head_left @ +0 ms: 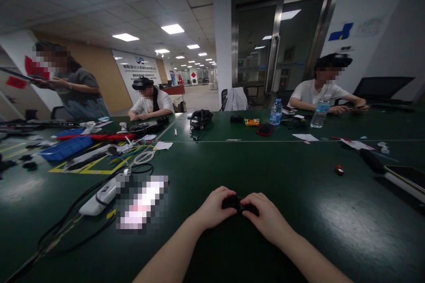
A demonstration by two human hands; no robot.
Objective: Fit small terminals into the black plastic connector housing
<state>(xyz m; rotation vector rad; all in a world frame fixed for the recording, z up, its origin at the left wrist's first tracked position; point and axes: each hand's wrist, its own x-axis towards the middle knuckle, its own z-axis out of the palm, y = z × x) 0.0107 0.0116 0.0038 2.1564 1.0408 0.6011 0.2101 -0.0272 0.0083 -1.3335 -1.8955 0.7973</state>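
Both my hands meet over the dark green table (186,172), holding a small black object (235,204) between them. Its kind is hard to make out, since fingers cover both ends. My left hand (216,207) grips the left end between thumb and fingers. On the right end, my right hand (264,216) closes in a similar pinch. To the left of my hands lies a bright, blurred-out phone-like rectangle (144,203), beside a white power strip (102,194) with black cables.
A blue tray (66,148) and tangled wires (144,157) lie at left. Across the table stand two water bottles (275,112), near a dark phone (264,129) and a black strapped item (201,119). A small red-topped object (339,170) sits at right. Two people sit opposite; another stands left.
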